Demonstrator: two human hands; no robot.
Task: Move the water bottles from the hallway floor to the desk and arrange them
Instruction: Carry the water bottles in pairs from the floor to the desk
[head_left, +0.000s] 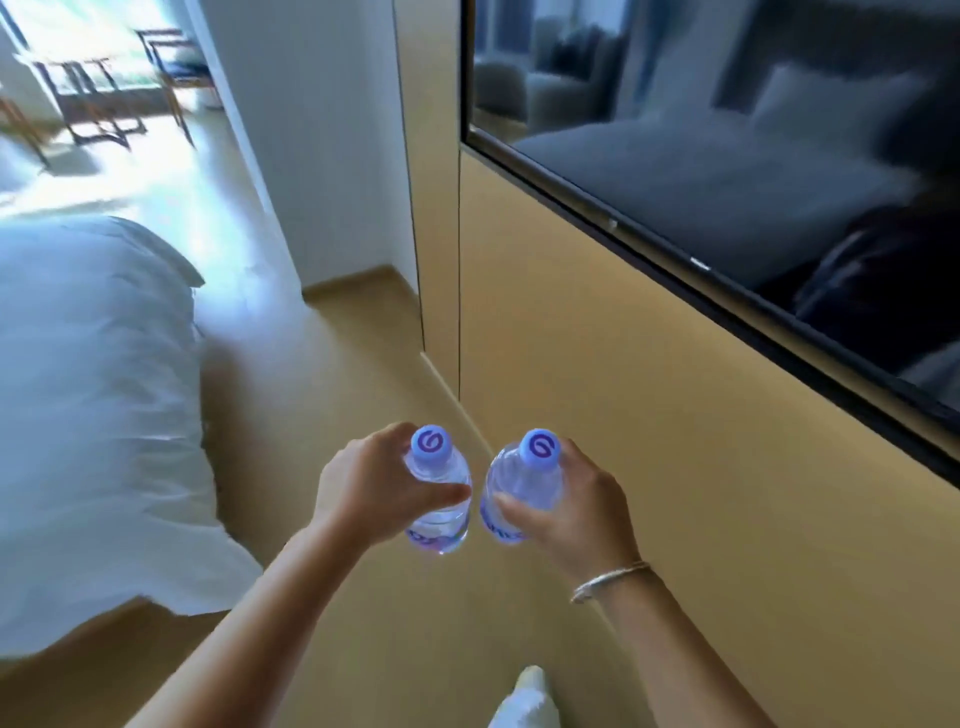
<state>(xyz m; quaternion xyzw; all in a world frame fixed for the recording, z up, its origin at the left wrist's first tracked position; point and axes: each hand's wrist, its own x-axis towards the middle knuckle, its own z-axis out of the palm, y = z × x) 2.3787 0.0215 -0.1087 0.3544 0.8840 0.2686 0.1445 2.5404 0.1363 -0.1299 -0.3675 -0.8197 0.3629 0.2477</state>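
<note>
1. So far we have both bottles off the floor — the left hand (363, 493) is wrapped round the upper body of the left bottle (439, 483), thumb across its front, and the right hand (566, 509) grips the right bottle (524, 483) the same way, just below its cap
2. Both bottles are carried upright in front of us, near each other but with a narrow gap between them, above the tan floor (332, 364) of the passage between the bed (93, 389) and the wood-panelled wall (649, 415)
3. We judge the pick-up step done and the carry in hand; setting down and arranging are still to come, since no desk surface is plainly in view — only blurred chairs or a table (98, 93) in the bright far room
4. Whether more bottles wait on the hallway floor we cannot tell
5. As to looks, each bottle is clear plastic, seemingly full of water, with a pale blue cap bearing a purple swirl and a blue-purple label low on the body — the print is too blurred to read
</note>
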